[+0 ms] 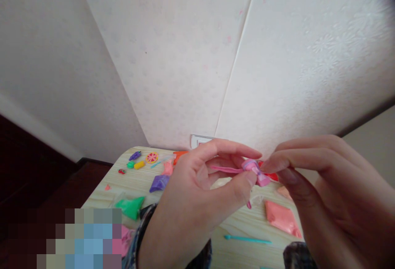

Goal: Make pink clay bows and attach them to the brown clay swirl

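Observation:
A small pink bow (pixel 262 178) with lilac on it is held up over the table, and a thin pink band runs out from it to the left. My left hand (pixel 197 195) pinches the bow between thumb and fingers. From the other side, my right hand (pixel 314 174) has its thumb and fingertips closed at the bow's right edge. The fingers partly cover the bow. Below my right hand lies a packet of coral-coloured clay (pixel 282 218), and a turquoise modelling tool (pixel 247 239) lies between my wrists.
On the light wood-patterned table (pixel 98 195) are a green packet (pixel 131 207), a purple packet (pixel 159 183) and several small fruit-like pieces, among them a round red and yellow slice (pixel 152 157). A pale wall (pixel 185 54) rises behind the table. The lower left corner is pixelated.

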`<state>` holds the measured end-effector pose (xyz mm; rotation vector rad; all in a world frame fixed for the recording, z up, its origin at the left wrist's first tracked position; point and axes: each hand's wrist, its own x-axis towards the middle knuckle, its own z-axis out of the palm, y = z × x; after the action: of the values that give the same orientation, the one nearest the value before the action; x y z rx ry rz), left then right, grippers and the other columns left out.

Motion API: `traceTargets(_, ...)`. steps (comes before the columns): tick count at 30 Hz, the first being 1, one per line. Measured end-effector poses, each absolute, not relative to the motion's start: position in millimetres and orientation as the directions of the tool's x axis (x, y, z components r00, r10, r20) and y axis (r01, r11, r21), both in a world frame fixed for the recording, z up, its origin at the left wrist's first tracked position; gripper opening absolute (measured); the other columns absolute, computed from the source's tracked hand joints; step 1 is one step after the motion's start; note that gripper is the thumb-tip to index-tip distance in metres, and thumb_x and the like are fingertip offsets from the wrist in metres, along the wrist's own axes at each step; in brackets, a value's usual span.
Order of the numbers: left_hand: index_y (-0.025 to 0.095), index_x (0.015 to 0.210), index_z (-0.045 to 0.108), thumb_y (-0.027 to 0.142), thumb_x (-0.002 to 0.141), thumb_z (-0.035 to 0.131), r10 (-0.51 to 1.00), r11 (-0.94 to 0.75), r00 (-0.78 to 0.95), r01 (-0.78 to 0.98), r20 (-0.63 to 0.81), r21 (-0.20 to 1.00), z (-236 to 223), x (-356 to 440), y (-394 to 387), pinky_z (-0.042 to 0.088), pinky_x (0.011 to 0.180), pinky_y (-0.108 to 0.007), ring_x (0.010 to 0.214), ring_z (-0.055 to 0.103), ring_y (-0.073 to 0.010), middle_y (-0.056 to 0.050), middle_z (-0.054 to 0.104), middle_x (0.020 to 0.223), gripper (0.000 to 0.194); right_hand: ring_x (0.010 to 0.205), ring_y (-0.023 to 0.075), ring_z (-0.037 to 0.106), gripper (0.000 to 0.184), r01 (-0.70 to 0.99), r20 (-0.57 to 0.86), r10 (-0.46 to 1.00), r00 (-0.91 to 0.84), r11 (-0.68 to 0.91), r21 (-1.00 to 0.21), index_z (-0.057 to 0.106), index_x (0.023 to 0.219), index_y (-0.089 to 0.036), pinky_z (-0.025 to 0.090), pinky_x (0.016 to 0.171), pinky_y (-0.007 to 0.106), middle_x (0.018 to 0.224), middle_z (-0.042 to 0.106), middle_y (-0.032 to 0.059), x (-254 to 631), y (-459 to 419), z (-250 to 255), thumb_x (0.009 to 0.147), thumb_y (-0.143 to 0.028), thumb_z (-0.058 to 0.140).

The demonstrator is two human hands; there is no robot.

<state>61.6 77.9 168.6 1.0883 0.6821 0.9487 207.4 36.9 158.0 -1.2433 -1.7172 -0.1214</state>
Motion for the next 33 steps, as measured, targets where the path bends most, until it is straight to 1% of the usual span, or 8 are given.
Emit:
traceTargets(5,0.020,0.083,0.068,0.014,0.074,0.067,0.895,0.143,0.446,-0.283,-0.002,0.948,168.4,62.2,76.8,0.050,0.065,-0.020,0.075,0.061,-0.0114,0.002,0.065,0.074,0.011,0.076,0.0111,0.054,0.014,0.774,0.729,0.684,0.007,0.458,-0.437,0.059,0.082,-0.025,0.042,0.060,0.023,0.081,0.057,-0.0009,206.4,37.1,156.8,0.088,-0.016,0.050)
traceTargets(11,0.019,0.080,0.067,0.012,0.074,0.066,0.894,0.144,0.448,-0.282,-0.002,0.948,170.0,61.5,76.9,0.050,0.066,-0.019,0.076,0.061,-0.0108,0.003,0.064,0.074,0.010,0.076,0.0110,0.054,0.014,0.762,0.729,0.685,-0.003,0.473,-0.442,0.059,0.084,-0.025,0.042,0.060,0.022,0.082,0.057,-0.0008,205.4,36.4,157.0,0.088,-0.016,0.050)
traceTargets(18,0.022,0.082,0.067,0.013,0.077,0.066,0.894,0.147,0.448,-0.311,0.008,0.939,167.4,60.3,75.6,0.049,0.069,-0.019,0.078,0.062,-0.0100,0.004,0.065,0.077,0.010,0.076,0.0108,0.056,0.013,0.714,0.704,0.709,0.039,0.473,-0.516,0.060,0.090,-0.027,0.046,0.057,0.020,0.083,0.057,-0.0012,207.3,34.6,154.1,0.088,-0.018,0.052)
traceTargets(21,0.021,0.082,0.067,0.013,0.077,0.066,0.895,0.142,0.447,-0.305,0.010,0.942,166.8,60.2,75.6,0.048,0.069,-0.018,0.077,0.061,-0.0093,0.004,0.065,0.076,0.010,0.076,0.0105,0.057,0.012,0.709,0.697,0.716,0.042,0.471,-0.526,0.060,0.093,-0.028,0.046,0.056,0.020,0.086,0.058,-0.0014,209.5,35.4,153.0,0.087,-0.019,0.054)
traceTargets(24,0.021,0.081,0.067,0.013,0.077,0.066,0.898,0.136,0.440,-0.309,0.015,0.941,166.5,60.5,76.3,0.048,0.068,-0.018,0.077,0.062,-0.0089,0.004,0.065,0.077,0.010,0.078,0.0107,0.057,0.011,0.721,0.708,0.705,0.037,0.472,-0.508,0.060,0.092,-0.028,0.047,0.061,0.021,0.086,0.059,-0.0027,210.7,36.3,154.5,0.086,-0.020,0.056)
traceTargets(28,0.022,0.081,0.068,0.013,0.075,0.067,0.905,0.116,0.424,-0.320,0.033,0.940,166.7,60.9,77.0,0.049,0.070,-0.018,0.080,0.062,-0.0091,0.004,0.065,0.079,0.011,0.076,0.0100,0.058,0.012,0.747,0.742,0.670,0.001,0.493,-0.446,0.061,0.084,-0.030,0.044,0.064,0.023,0.085,0.059,-0.0046,209.5,36.1,156.7,0.085,-0.019,0.056)
traceTargets(31,0.021,0.081,0.067,0.013,0.076,0.067,0.901,0.125,0.433,-0.295,0.016,0.947,168.5,60.7,77.1,0.049,0.071,-0.020,0.079,0.062,-0.0100,0.004,0.065,0.078,0.010,0.076,0.0112,0.057,0.011,0.768,0.734,0.677,0.049,0.444,-0.461,0.059,0.083,-0.031,0.044,0.066,0.025,0.086,0.058,-0.0046,207.2,35.0,154.8,0.090,-0.029,0.051)
traceTargets(33,0.020,0.081,0.067,0.013,0.076,0.066,0.896,0.134,0.444,-0.269,-0.001,0.954,169.9,60.5,77.1,0.049,0.071,-0.022,0.078,0.062,-0.0109,0.003,0.066,0.077,0.009,0.078,0.0123,0.057,0.015,0.780,0.712,0.697,0.090,0.395,-0.485,0.058,0.084,-0.032,0.044,0.067,0.026,0.087,0.058,-0.0042,205.9,34.6,153.0,0.092,-0.036,0.046)
